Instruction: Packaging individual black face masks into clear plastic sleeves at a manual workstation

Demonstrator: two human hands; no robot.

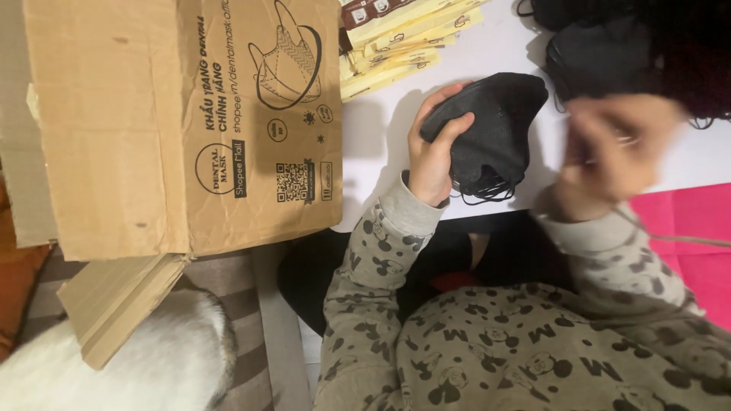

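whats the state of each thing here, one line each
left hand: gripping a stack of black masks
stack of black masks: folded flat, held over the white table
right hand: raised, motion-blurred, grip unclear
cardboard box: flaps open
yellow packets: fanned pile
black mask pile: loose heap

White table (487,57) bare between yellow packets (396,46) and black mask pile (601,53), cardboard box (183,122) blocking left side, pink sheet (685,221) right.

Single head-worn view, looking steeply down, close over white table (487,68) edge and lap.
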